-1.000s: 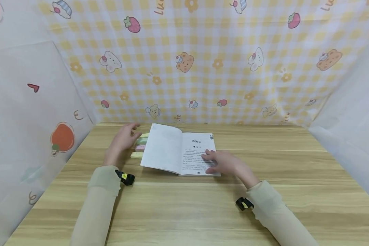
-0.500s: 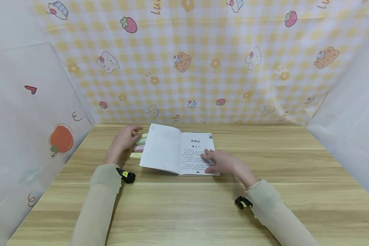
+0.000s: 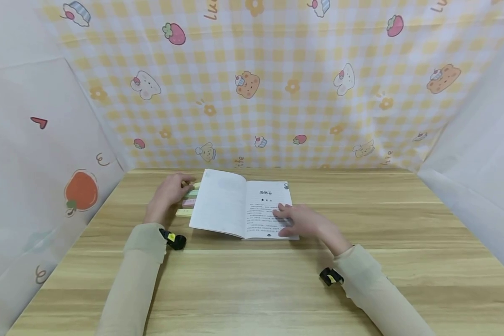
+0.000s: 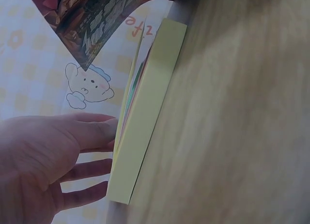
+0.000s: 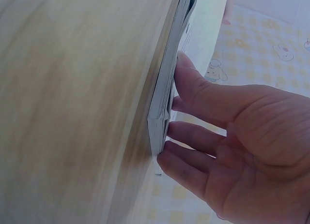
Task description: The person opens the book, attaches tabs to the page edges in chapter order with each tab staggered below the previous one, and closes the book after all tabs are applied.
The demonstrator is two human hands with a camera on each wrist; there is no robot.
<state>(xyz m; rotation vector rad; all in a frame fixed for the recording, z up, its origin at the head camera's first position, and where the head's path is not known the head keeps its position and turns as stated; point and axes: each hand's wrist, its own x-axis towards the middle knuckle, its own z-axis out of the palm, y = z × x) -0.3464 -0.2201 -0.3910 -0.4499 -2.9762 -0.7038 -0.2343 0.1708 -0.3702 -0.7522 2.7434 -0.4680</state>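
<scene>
An open book (image 3: 262,217) lies on the table, its right page printed and its left side, blank white (image 3: 218,200), slanting up off the table. Out from under that side stick paper strips: a near yellow one (image 3: 185,213), a pink one (image 3: 189,202), a green one (image 3: 192,192) and a far yellow one (image 3: 197,185). My left hand (image 3: 168,190) is at their left ends, loosely bent, thumb and fingertips right by the strips in the left wrist view. My right hand (image 3: 308,221) rests with spread fingers on the right page's lower outer edge.
A wood-grain table (image 3: 243,289) spreads under everything. Behind it hangs a yellow checked cloth (image 3: 273,116) with cartoon prints, and a white printed sheet (image 3: 21,163) stands at the left. The book's dark pictured cover (image 4: 92,25) overhangs the strips.
The head view has shifted slightly. My left hand has settled a little lower and closer over the far strips. The right hand and the book hold their places.
</scene>
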